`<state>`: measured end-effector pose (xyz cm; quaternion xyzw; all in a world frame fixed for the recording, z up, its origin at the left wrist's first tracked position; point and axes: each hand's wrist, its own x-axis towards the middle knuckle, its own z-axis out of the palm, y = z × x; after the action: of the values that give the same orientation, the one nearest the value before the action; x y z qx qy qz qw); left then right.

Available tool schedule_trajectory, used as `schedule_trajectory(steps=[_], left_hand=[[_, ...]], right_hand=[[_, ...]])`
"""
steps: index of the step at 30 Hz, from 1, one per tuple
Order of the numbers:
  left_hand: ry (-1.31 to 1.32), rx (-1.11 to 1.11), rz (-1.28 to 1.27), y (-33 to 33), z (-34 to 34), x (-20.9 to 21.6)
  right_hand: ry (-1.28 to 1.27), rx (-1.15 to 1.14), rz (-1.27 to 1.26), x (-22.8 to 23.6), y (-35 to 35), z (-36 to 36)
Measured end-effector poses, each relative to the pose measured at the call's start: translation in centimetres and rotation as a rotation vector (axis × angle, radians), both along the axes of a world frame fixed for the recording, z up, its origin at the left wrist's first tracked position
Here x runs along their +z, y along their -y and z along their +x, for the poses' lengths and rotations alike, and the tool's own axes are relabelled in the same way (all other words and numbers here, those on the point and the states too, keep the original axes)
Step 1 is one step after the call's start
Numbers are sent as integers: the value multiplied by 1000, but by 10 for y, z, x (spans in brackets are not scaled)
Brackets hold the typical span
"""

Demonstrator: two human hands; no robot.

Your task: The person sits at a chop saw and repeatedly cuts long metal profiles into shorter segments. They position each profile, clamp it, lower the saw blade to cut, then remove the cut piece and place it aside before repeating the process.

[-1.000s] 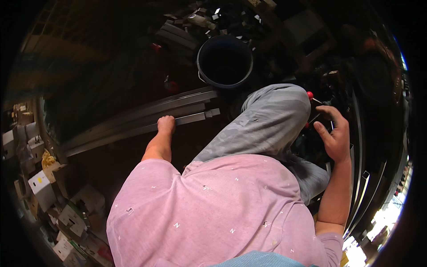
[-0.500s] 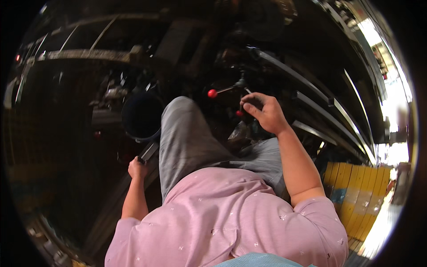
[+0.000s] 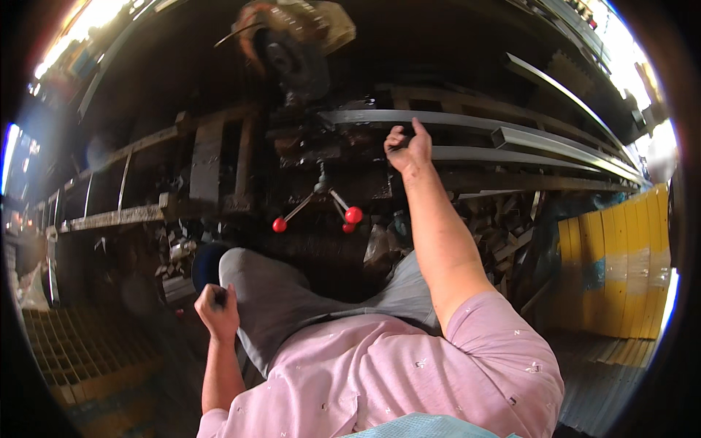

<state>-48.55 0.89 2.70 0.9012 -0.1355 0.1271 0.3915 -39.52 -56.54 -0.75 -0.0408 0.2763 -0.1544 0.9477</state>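
My right hand (image 3: pixel 407 148) reaches forward to a long grey metal bar (image 3: pixel 504 136) lying across a dark machine bed, its fingers curled at the bar's near end. A cut-off saw with a dark round disc (image 3: pixel 296 62) stands just behind it. A handle with three red knobs (image 3: pixel 321 208) sticks out below the bed. Beside my raised knee in grey trousers (image 3: pixel 274 292), my left hand (image 3: pixel 216 310) is closed in a fist; something small and dark may be inside it, I cannot tell.
More long metal bars (image 3: pixel 577 84) run toward the right rim. Metal offcuts (image 3: pixel 504 233) are piled under the bed. Yellow panels (image 3: pixel 621 263) stand at the right, a yellow grating (image 3: pixel 73 358) lies at the lower left, and a wooden frame (image 3: pixel 212 157) stands left of the saw.
The view has swung round to face the saw. My right hand left the red-knobbed handle and moved up to the metal bar. My left hand stays low by my knee.
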Motion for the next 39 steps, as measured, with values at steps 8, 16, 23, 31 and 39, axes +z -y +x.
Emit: schedule_trajectory(steps=[8,16,23,31,39], left_hand=[[36,-73,283,59,17,-4],[148,-67,390,91,23,-7],[256,-54,465,102,34,-19],[467,-580,319,243,78,72],[463,-536,670,376,169,81]], right_hand=[[13,-62,195,-10,7,27],[-31,-111,33,10,-3,29],[-126,-65,-166,30,-7,13],[-146,59,-371,31,-40,-17],[66,326,-640,54,-108,-23]])
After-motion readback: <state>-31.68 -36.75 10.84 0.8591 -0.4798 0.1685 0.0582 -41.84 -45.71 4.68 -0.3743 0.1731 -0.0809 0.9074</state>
